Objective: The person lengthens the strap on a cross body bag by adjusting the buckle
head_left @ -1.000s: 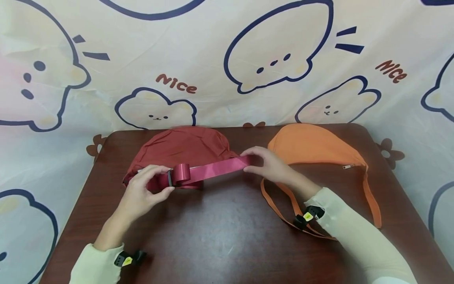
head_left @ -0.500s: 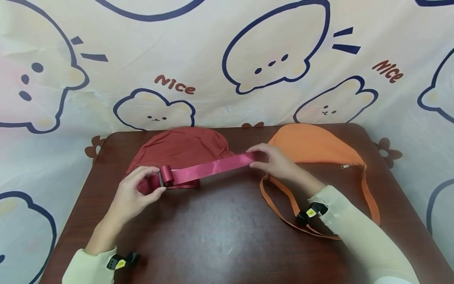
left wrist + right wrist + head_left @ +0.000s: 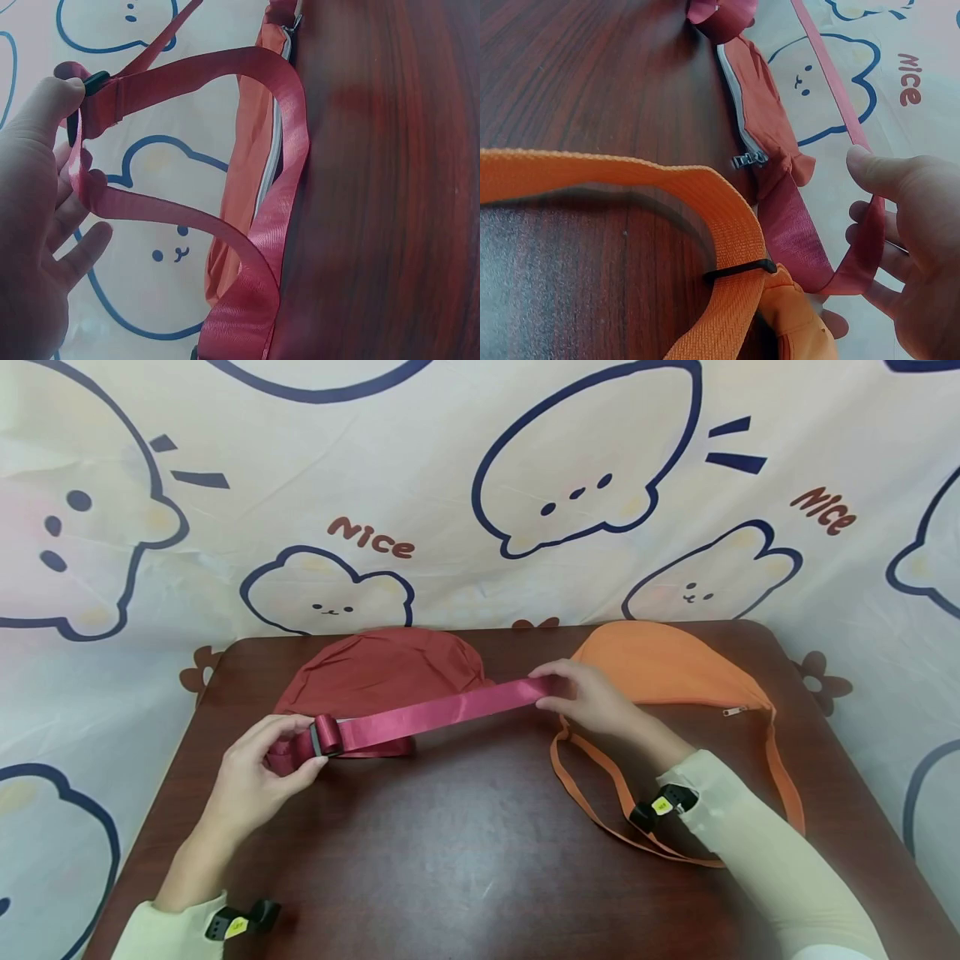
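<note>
A red bag [image 3: 390, 668] lies at the table's back left, its zip [image 3: 271, 150] facing the near side. Its dark pink strap [image 3: 435, 714] stretches in the air in front of it, between both hands. My left hand [image 3: 251, 772] pinches the dark buckle [image 3: 96, 82] between thumb and fingers; a small loop of strap stands up beside the buckle. Farther right, my right hand [image 3: 588, 697] pinches the strap between thumb and fingers. In the right wrist view the strap [image 3: 866, 255] runs under that thumb and bends back towards the bag.
An orange bag [image 3: 667, 668] lies at the back right. Its orange strap [image 3: 592, 806] loops forward on the table beneath my right forearm, with a dark slider [image 3: 742, 270] on it. Behind the brown table [image 3: 465, 860] hangs a printed cloth [image 3: 450, 485].
My left hand has moved left with the buckle, and my right hand slightly right. The strap between them is longer and the loop by the buckle has become smaller.
</note>
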